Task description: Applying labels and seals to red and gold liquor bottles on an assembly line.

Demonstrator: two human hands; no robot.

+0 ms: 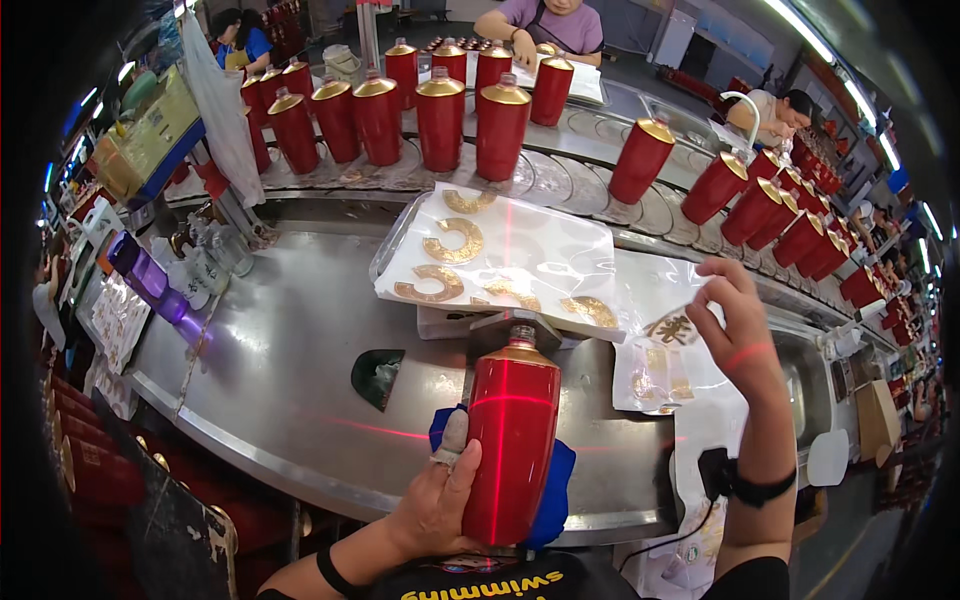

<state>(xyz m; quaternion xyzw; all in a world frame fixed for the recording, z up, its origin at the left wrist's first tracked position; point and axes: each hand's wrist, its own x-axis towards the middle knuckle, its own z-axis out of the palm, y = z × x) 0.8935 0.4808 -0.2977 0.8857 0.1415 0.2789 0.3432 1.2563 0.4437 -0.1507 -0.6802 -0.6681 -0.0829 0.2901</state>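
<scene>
My left hand (437, 500) is closed around the lower left side of a glossy red bottle (512, 440) with a gold shoulder; a finger cot covers one fingertip. The bottle leans with its neck against a dark metal block, over a blue cloth (553, 500), and red laser lines cross it. Over to the right, my right hand (738, 318) is raised, fingers pinching a small clear decal (672, 328) with a gold character. Below that hand lie more decal sheets (652, 378). Ahead of the bottle rests a white sheet (555, 245) of curved gold decals.
A dark green scraper (378, 379) lies on the steel table (290, 330). Several red bottles (440, 118) stand along the curved conveyor (560, 180) beyond. A purple water bottle (150, 280) and glass bottles are at left, a sink (805, 385) at right. Co-workers sit across.
</scene>
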